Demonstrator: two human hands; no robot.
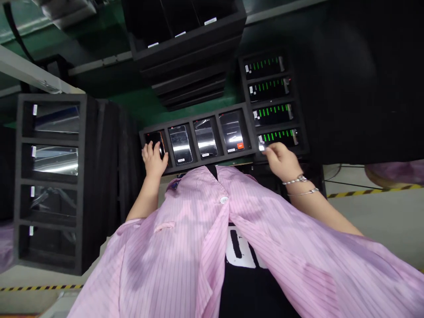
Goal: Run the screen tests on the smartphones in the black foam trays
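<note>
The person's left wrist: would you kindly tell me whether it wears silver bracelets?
No, the bare left wrist has nothing on it, while two thin silver chain bracelets circle the right wrist.
</note>
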